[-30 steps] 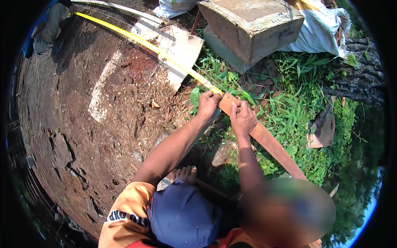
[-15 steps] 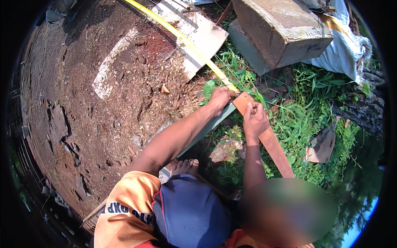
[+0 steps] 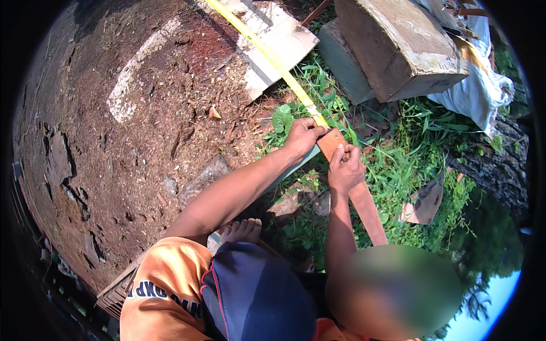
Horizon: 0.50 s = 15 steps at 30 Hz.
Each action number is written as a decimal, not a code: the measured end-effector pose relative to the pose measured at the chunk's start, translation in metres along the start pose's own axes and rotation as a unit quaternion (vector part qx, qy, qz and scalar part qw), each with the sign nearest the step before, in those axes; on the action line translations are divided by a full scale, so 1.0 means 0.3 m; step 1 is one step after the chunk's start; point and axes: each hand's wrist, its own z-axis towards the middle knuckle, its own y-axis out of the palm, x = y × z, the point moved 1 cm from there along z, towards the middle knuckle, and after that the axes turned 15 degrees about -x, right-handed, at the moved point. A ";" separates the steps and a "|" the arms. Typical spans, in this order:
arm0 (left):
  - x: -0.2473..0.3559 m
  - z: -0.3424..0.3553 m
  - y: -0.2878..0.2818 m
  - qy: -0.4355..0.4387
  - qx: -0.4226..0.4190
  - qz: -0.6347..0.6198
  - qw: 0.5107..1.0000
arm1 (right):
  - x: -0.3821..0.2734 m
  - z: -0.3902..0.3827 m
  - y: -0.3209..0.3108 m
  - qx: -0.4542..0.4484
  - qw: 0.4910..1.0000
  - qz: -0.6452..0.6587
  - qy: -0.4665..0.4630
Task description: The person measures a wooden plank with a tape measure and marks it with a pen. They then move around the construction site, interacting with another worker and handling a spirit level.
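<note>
A long yellow band (image 3: pixel 267 52), which looks like a measuring tape, runs down from the top and meets the end of a flat reddish-brown strip (image 3: pixel 368 210). My left hand (image 3: pixel 303 139) is closed on the yellow band's near end, right beside the strip's corner. A small hole shows in that end of the strip. Below the hole my right hand (image 3: pixel 346 166) grips the strip with thumb and fingers. Part of a pale green board (image 3: pixel 298 165) shows beneath my left forearm. The strip's lower end is hidden behind a blurred patch.
A pale flat board (image 3: pixel 284 48) lies under the yellow band. Beyond the grass stand worn box-like blocks (image 3: pixel 398 48) and a white sack (image 3: pixel 469 99). A tree trunk (image 3: pixel 492 162) is at the right. My bare foot (image 3: pixel 242 230) rests beside stones, near dark blue cloth (image 3: pixel 256 290).
The view has shifted slightly, so the ground at the left sits lower and further left. Both hands keep their hold at the strip's end, with little visible movement.
</note>
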 end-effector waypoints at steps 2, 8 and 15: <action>-0.017 0.009 -0.004 -0.001 0.003 0.008 1.000 | 0.013 -0.003 0.003 0.003 1.000 0.001 -0.010; -0.047 0.025 -0.007 0.038 -0.003 0.061 0.997 | -0.006 -0.002 -0.015 0.004 1.000 -0.010 -0.008; -0.051 0.027 -0.003 0.058 -0.010 0.092 0.994 | -0.022 -0.007 -0.035 0.008 1.000 0.000 -0.013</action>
